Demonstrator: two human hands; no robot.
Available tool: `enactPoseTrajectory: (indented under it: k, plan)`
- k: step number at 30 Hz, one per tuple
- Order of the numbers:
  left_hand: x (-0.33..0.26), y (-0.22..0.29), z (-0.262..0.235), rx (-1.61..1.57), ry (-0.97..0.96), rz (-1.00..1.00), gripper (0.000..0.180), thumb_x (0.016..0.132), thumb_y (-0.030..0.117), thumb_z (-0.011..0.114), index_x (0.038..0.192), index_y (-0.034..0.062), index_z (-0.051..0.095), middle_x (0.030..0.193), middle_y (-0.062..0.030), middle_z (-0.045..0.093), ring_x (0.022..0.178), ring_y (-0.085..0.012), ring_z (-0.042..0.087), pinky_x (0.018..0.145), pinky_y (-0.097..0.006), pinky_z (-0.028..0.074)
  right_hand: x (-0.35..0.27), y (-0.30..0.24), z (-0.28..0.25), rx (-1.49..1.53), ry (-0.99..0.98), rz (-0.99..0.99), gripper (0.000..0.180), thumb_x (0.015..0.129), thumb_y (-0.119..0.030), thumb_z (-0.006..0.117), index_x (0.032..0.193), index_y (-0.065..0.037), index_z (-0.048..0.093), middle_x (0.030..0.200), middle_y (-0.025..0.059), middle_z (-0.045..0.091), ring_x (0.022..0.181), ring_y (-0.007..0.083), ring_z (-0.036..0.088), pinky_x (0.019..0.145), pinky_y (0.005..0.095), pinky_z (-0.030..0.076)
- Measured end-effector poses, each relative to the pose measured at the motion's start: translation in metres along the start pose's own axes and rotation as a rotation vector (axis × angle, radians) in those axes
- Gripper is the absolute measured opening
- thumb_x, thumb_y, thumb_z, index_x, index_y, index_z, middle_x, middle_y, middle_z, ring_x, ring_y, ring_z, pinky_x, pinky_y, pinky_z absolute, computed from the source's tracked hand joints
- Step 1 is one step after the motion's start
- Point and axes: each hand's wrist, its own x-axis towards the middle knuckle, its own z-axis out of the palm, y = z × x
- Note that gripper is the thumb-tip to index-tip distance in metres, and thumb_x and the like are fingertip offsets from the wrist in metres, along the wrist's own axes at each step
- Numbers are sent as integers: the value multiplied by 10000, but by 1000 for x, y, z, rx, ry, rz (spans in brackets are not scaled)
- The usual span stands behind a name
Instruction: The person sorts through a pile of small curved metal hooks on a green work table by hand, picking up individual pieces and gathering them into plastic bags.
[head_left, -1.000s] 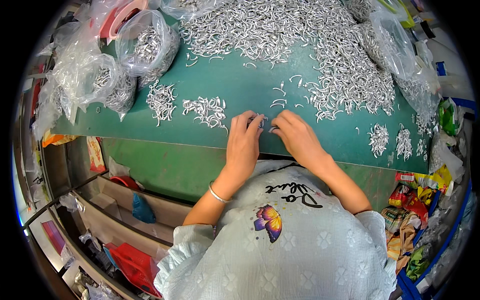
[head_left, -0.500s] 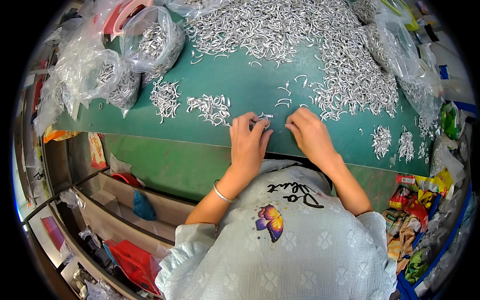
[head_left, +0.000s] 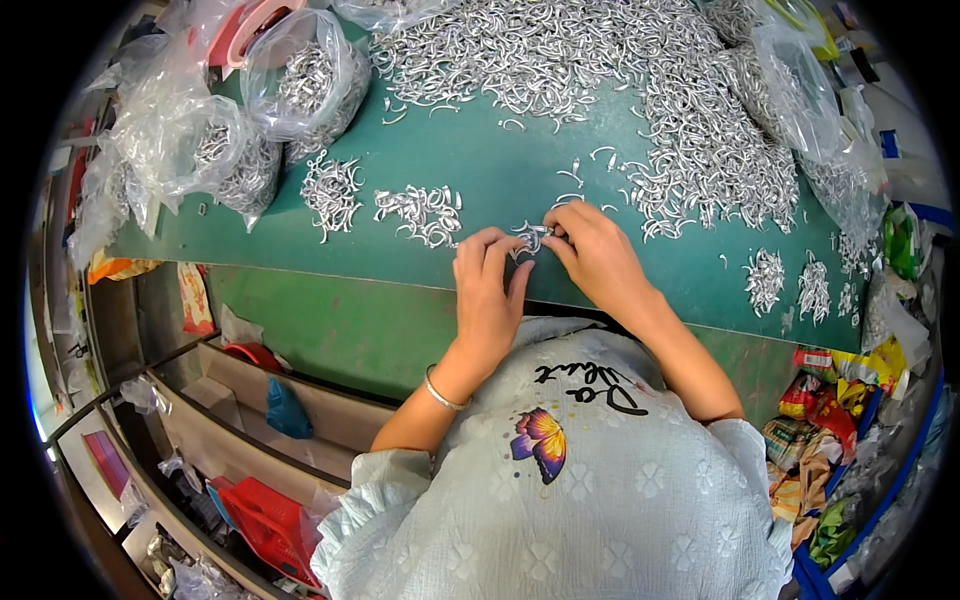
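My left hand [head_left: 487,295] rests at the table's front edge, fingers bent and the thumb apart from the index finger. Beside its fingertips lies a small cluster of curved silver metal pieces [head_left: 528,238]. My right hand [head_left: 600,252] reaches in from the right, its thumb and fingers pinched on one small silver metal piece [head_left: 546,231] at the cluster's edge. The fingertips partly hide that piece. A few loose curved pieces [head_left: 570,176] lie just beyond the right hand. Two small piles of similar pieces, one nearer [head_left: 418,213] and one farther left [head_left: 331,194], sit left of my hands.
A large heap of silver pieces [head_left: 560,50] covers the far side of the green table [head_left: 480,160] and runs down the right. Clear plastic bags of pieces [head_left: 310,85] stand at the left. More small piles [head_left: 765,280] lie at the right front. Shelving [head_left: 270,420] stands below.
My right hand has moved left to the cluster and now pinches a piece there. My left hand has shifted slightly left, its fingers uncovering more of the cluster.
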Motion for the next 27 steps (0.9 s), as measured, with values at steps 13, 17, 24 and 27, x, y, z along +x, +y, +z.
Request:
enactPoseTrajectory:
  k: [13,17,24,27]
  plan:
    - [4,2,-6,-52,21,9,292,824,-105,571,1095,2,593,1062,-152,567,973,-323,553,854,-383,446,-12,0,7,-237,29,-344,152,759,-114,707,846,-55,597,836,69,525,867,250,520,734,356,398]
    - [5,2,-3,-66,0,37,293,826,-79,584,1106,10,590,1064,-137,564,980,-317,537,863,-391,418,-27,10,-14,-104,132,-212,154,738,-49,731,818,-47,599,845,69,576,824,252,538,713,359,388]
    - [12,13,7,7,-76,141,286,812,-39,628,1087,36,603,1114,-97,563,1069,-299,533,893,-408,381,-57,29,-59,-270,106,107,131,751,-57,723,777,-31,597,812,75,569,818,282,526,727,371,399]
    - [17,17,12,55,-95,152,283,804,-11,648,1078,47,608,1139,-91,557,1101,-293,521,918,-423,357,-47,26,-66,-260,155,139,126,755,-56,721,795,-33,603,830,85,567,833,290,527,742,381,408]
